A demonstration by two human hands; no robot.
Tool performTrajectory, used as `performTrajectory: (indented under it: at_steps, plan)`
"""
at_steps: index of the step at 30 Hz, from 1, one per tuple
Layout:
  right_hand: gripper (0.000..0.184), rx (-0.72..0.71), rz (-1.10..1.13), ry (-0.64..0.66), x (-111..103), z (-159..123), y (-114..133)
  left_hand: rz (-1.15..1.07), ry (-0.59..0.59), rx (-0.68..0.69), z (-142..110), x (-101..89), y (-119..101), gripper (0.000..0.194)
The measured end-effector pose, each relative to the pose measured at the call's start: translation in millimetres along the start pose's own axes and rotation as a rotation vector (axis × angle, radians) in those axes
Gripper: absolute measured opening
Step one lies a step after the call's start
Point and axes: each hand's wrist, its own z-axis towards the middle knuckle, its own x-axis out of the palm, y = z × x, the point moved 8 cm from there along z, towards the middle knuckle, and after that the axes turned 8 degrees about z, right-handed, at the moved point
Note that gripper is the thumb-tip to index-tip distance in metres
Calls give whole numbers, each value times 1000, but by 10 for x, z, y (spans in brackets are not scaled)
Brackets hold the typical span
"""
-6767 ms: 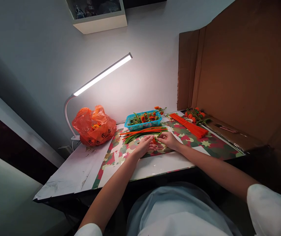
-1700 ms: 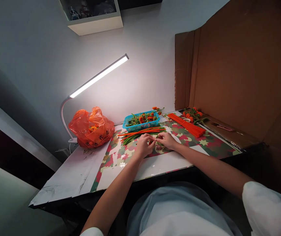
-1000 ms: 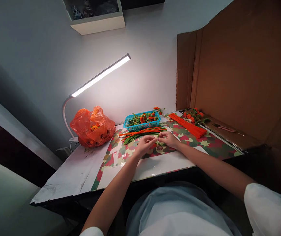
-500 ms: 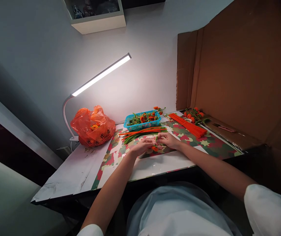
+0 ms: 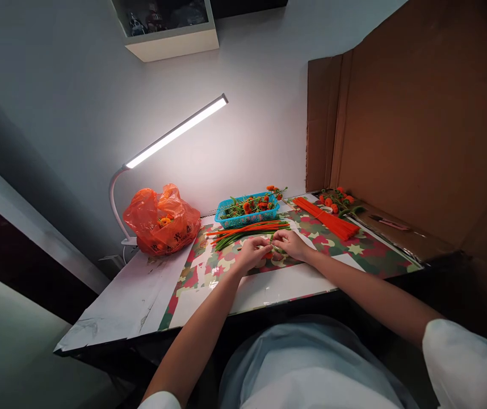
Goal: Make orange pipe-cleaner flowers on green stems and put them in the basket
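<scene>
My left hand (image 5: 253,253) and my right hand (image 5: 291,244) meet over the front of the camouflage-patterned mat, both with fingers closed. Between them is a small orange flower (image 5: 269,255) with a green stem, mostly covered by my fingers. My left fingers pinch it from the left. At its green upper part, my right thumb and fingers are pressed together. Just beyond my hands lie loose green and orange pipe cleaners (image 5: 247,232). Behind those stands a blue basket (image 5: 250,219) holding orange flowers with green stems.
An orange bundle of pipe cleaners (image 5: 328,218) lies to the right, near finished-looking orange flowers (image 5: 332,201) and a slim pink-handled tool (image 5: 390,222). An orange plastic bag (image 5: 162,224) and a lit clamp lamp (image 5: 175,133) stand left. Cardboard (image 5: 414,113) walls off the right side.
My left hand has turned and moved slightly right, its fingers now covering more of the orange flower. My right hand stays nearly in place, fingers shifted a little.
</scene>
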Motion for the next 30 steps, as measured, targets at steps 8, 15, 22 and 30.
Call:
performTrajectory:
  at_steps: [8, 15, 22, 30]
  plan:
    - [25, -10, 156, 220, 119, -35, 98, -241, 349, -104, -57, 142, 83, 38]
    - [28, 65, 88, 55, -27, 5, -5, -173, 27, -49, 3, -60, -12, 46]
    - [20, 53, -94, -9, -28, 14, -74, 301, -165, 201, -36, -82, -245, 24]
    - [19, -124, 0, 172, 48, -52, 202, -241, 354, -78, -75, 115, 2, 36]
